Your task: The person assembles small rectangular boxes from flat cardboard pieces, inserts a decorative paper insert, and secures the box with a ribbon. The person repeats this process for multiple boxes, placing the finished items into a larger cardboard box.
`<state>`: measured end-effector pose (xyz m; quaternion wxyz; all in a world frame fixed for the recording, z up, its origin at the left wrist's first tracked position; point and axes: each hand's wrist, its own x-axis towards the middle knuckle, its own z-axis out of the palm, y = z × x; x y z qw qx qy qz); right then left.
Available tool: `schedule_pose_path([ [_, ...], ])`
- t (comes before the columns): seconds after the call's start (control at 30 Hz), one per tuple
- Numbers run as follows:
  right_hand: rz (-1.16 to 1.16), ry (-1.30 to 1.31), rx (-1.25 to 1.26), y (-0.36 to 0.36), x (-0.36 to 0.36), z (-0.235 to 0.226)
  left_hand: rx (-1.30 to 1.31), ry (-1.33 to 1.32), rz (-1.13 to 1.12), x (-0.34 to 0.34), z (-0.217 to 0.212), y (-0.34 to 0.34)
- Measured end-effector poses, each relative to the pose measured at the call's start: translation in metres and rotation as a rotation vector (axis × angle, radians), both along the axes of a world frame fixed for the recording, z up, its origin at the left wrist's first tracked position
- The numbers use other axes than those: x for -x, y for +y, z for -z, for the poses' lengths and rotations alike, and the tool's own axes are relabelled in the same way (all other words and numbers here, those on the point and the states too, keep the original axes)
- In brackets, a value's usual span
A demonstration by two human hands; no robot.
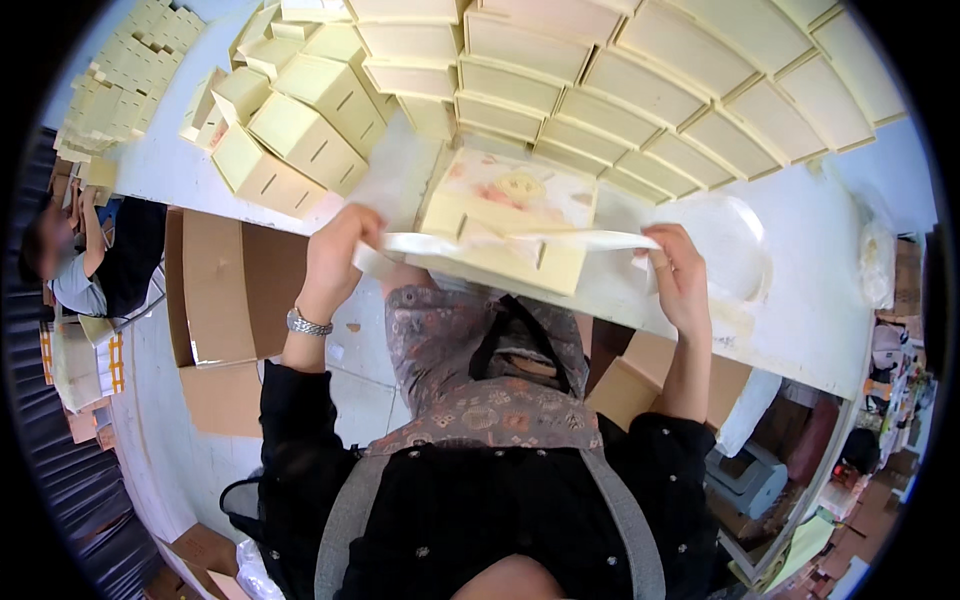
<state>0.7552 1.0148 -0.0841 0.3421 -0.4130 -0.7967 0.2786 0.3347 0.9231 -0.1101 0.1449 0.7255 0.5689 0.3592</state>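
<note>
A pale yellow box point(510, 225) with a printed picture on its top lies at the near edge of the white table point(800, 330). Across its front runs a cream ribbon point(520, 241), stretched tight between both hands. My left hand point(338, 255) pinches the ribbon's left end, a metal watch on its wrist. My right hand point(680, 278) grips the right end beside a clear plastic sheet point(735, 245).
Rows of flat cream box lids point(650, 90) fill the back of the table. A pile of assembled yellow boxes point(300, 130) stands at the left. Brown cardboard point(215, 290) lies below the table. Another person point(90, 260) sits at the far left.
</note>
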Motion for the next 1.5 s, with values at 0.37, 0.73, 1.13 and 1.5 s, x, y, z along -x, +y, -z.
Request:
schedule_pose_path([
  [0.37, -0.793, 1.389, 1.088, 0.012, 0.058, -0.019, -0.226, 0.300, -0.006, -0.113, -0.083, -0.011],
  [0.73, -0.170, -0.712, -0.388, -0.011, 0.057, -0.054, -0.141, 0.322, 0.006, -0.112, -0.046, 0.003],
  [1.13, -0.241, 0.539, 0.556, -0.005, 0.101, -0.034, 0.842, -0.520, 0.131, -0.087, -0.063, 0.034],
  [1.5, -0.490, -0.172, -0.106, -0.001, 0.083, -0.018, 0.588, -0.302, 0.046, -0.102, -0.046, 0.005],
])
